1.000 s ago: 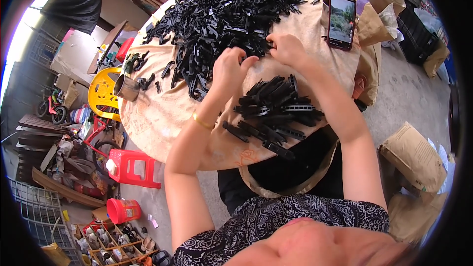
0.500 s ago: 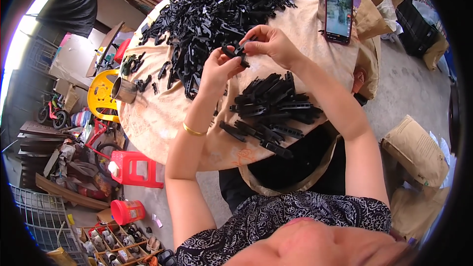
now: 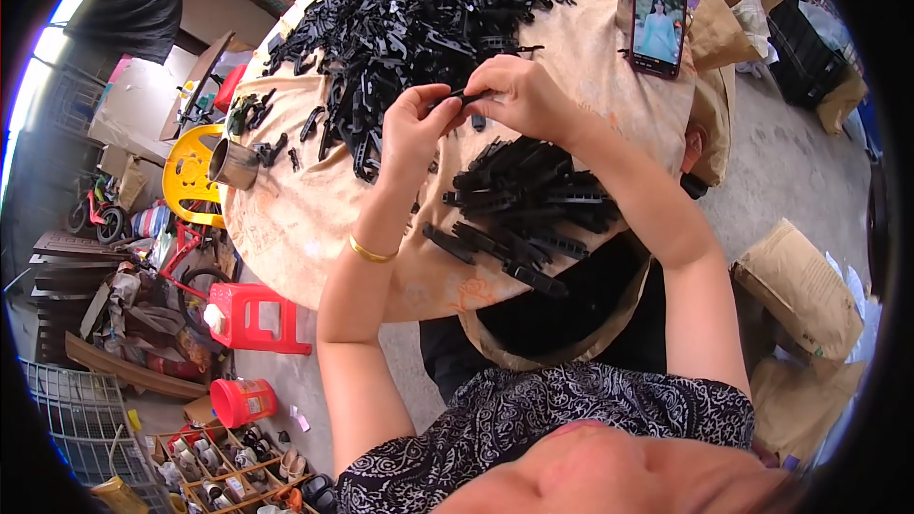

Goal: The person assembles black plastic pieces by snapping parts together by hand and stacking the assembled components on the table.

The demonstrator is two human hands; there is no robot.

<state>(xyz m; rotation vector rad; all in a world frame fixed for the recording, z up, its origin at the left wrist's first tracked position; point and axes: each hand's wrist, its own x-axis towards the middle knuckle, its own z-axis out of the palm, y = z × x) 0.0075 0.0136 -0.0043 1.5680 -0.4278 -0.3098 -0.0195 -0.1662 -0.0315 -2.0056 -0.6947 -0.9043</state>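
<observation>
Above the cloth-covered table, both hands are closed on a slim black plastic part (image 3: 464,97). My left hand (image 3: 416,127) pinches its left end between thumb and fingers, and my right hand (image 3: 526,101) grips the right end. Fingers cover much of the part, so I cannot tell whether it is one piece or two joined. Beyond them spreads a big heap of small black plastic pieces (image 3: 409,29). Closer to me, between my forearms, lies a smaller pile of longer black plastic parts (image 3: 528,195).
A phone (image 3: 657,24) leans against a metal cup at the table's right. Another metal cup (image 3: 233,164) lies tipped at the left edge, by a yellow chair (image 3: 193,176). An open paper bag (image 3: 495,347) hangs below the near edge. A red stool (image 3: 259,317) stands lower left.
The black part, earlier slanting with pieces spread between my fingers, is now held nearly level and mostly covered. My hands have come closer together. The phone's picture has changed.
</observation>
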